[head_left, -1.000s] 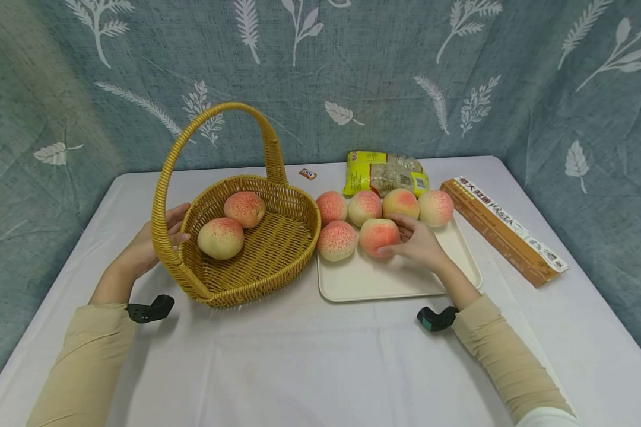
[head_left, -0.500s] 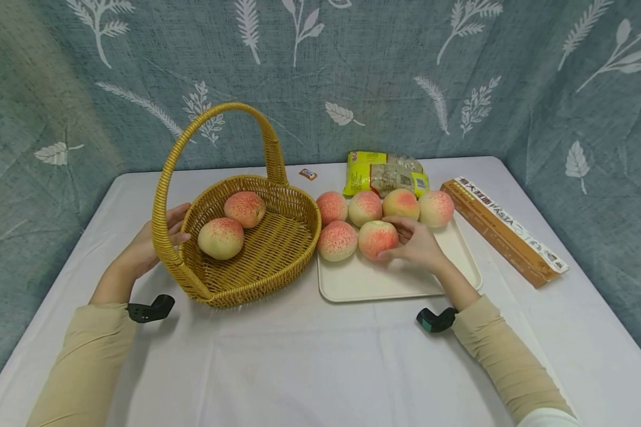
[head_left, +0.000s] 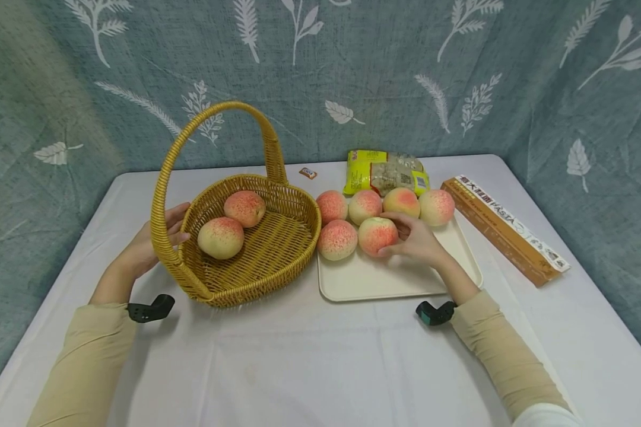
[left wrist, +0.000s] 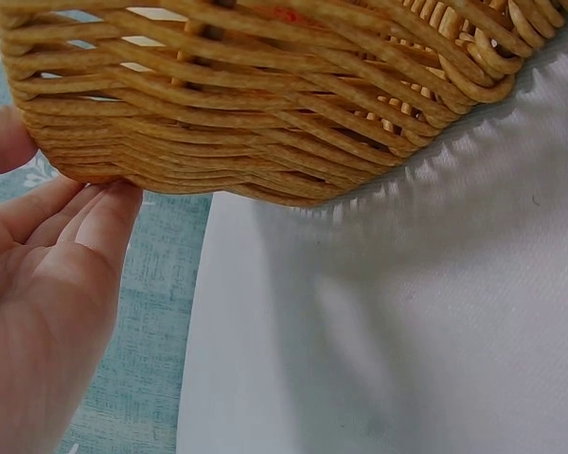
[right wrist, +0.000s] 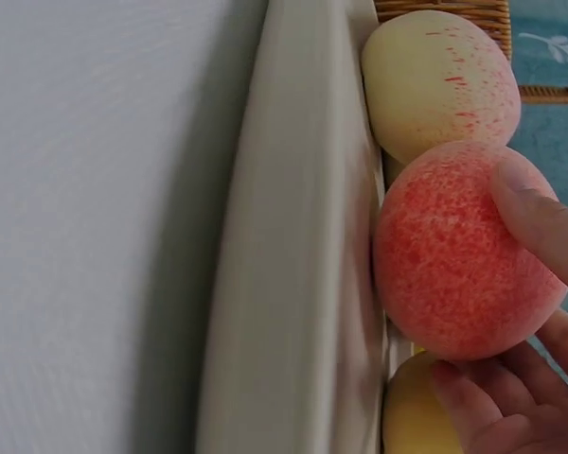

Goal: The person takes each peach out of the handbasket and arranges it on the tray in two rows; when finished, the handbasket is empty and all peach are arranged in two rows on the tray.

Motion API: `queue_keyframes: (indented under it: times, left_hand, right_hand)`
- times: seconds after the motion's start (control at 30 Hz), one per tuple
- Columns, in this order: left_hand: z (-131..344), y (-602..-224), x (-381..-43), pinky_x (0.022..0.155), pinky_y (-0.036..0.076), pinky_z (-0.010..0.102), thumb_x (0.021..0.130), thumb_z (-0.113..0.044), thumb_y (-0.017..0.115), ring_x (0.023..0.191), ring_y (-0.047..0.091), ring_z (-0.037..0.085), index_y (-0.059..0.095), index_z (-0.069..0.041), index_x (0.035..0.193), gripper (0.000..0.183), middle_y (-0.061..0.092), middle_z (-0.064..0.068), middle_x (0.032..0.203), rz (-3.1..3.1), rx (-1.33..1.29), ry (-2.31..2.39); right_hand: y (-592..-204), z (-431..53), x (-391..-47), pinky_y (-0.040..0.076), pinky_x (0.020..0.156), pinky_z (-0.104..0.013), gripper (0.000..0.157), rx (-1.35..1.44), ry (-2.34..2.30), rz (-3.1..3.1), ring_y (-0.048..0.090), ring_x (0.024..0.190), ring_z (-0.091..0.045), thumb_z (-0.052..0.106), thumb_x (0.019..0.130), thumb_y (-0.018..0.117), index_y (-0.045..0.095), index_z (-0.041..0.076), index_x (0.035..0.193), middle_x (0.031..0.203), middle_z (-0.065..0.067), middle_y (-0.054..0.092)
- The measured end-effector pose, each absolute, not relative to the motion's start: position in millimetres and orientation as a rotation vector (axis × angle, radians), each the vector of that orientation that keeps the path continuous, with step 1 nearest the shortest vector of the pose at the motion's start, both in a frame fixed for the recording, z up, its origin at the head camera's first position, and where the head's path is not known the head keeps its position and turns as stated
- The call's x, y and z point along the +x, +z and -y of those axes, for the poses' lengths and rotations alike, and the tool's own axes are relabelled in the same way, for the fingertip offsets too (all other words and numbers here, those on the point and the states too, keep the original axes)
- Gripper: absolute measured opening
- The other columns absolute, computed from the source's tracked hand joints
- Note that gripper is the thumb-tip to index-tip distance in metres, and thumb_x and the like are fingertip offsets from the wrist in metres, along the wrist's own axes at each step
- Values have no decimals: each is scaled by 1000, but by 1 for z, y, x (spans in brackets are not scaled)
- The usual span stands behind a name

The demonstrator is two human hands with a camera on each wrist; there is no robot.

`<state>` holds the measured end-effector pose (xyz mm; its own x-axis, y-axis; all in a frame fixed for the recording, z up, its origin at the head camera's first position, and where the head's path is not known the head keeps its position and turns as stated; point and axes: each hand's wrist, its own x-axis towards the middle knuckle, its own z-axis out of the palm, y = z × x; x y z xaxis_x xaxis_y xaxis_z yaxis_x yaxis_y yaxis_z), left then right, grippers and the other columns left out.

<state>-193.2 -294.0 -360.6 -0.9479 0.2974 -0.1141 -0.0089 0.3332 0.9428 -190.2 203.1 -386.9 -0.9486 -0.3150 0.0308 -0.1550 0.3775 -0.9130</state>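
In the head view my right hand point(head_left: 418, 238) grips a peach point(head_left: 377, 236) at the front of the cream tray point(head_left: 384, 290). The right wrist view shows the thumb and fingers on opposite sides of this red-speckled peach point(right wrist: 469, 251); its contact with the tray is hard to see. Several other peaches point(head_left: 337, 240) lie on the tray. My left hand point(head_left: 145, 246) rests against the left side of the woven basket point(head_left: 267, 290), which contains two peaches point(head_left: 221, 238). Nearly straight fingers point(left wrist: 99, 222) touch the basket's outer wall in the left wrist view.
Behind the tray lies a yellow and clear packet point(head_left: 387, 173). A long brown pasta box point(head_left: 504, 231) is angled along the right. One small wrapped piece point(head_left: 307, 173) sits behind the basket, whose tall handle point(head_left: 162, 178) arches over it. A patterned curtain point(head_left: 320, 77) hangs behind.
The peach in my right hand has turned a little and shifted slightly, its pale top now showing differently. My left hand and the basket have stayed in place.
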Motion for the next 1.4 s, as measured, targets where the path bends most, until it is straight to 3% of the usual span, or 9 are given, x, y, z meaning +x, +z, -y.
queue_keyframes:
  times: [0.47, 0.8, 1.07, 1.4]
  left_hand:
    - [292, -358, -192, 111, 24, 19, 99, -2, 51, 145, 8, 40, 1, 0, 155, 75, 5, 28, 158, -2323, 243, 1651]
    - [291, -357, -192, 111, 24, 19, 99, -2, 51, 145, 7, 40, 0, 0, 155, 76, 4, 28, 158, -2324, 245, 1652]
    - [291, -356, -191, 112, 23, 21, 99, -2, 51, 145, 6, 40, 0, -1, 155, 76, 4, 27, 158, -2326, 232, 1639]
    - [292, -355, -191, 112, 23, 21, 98, -1, 50, 145, 6, 41, 0, 0, 154, 75, 4, 28, 158, -2314, 248, 1656]
  right_hand:
    - [-386, -202, -189, 39, 106, -44, 72, -387, -1563, -2563, 48, 127, -40, -1, 71, 84, 50, -9, 134, 136, -26, 51]
    - [-388, -202, -191, 38, 107, -38, 74, -424, -1746, -2439, 44, 131, -39, -13, 69, 79, 46, -13, 135, 141, -27, 46]
    - [-386, -204, -193, 41, 105, -43, 77, -441, -1585, -2487, 48, 128, -39, -5, 70, 82, 46, -8, 138, 141, -25, 47]
    - [-381, -205, -194, 35, 109, -44, 80, -488, -1560, -2482, 43, 133, -38, -2, 71, 83, 44, -6, 141, 146, -22, 42]
